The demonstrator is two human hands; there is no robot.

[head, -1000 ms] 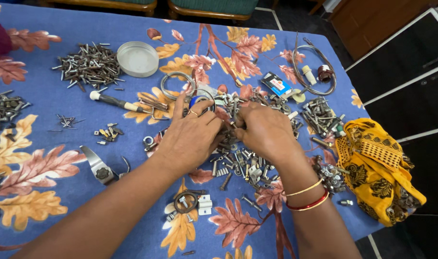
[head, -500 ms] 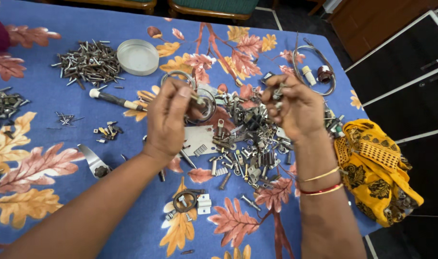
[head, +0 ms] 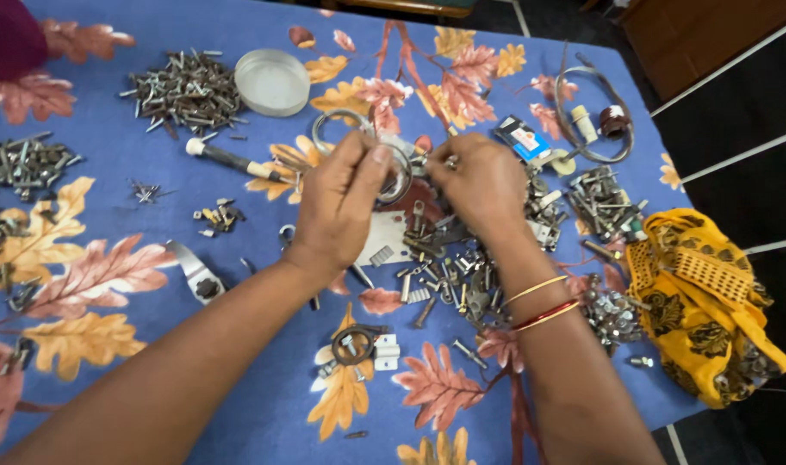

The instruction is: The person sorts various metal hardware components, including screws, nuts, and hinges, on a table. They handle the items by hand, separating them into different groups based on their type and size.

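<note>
Now, change: both hands back together above grey mixed-hardware pile (head: 444, 267).
Left hand (head: 341, 207): pinching something unseen.
Right hand (head: 479, 185): pinching small metal piece (head: 449, 161).

A thin round metal ring (head: 399, 176), silvery and hoop-shaped, is raised a little above the table, partly hidden behind the fingers that pinch its left edge. Below it lies a loose heap of small grey metal hardware (head: 444, 271), brackets, screws and short tubes, scattered over the blue leaf-patterned cloth, together with a flat pale metal plate (head: 384, 241).
</note>
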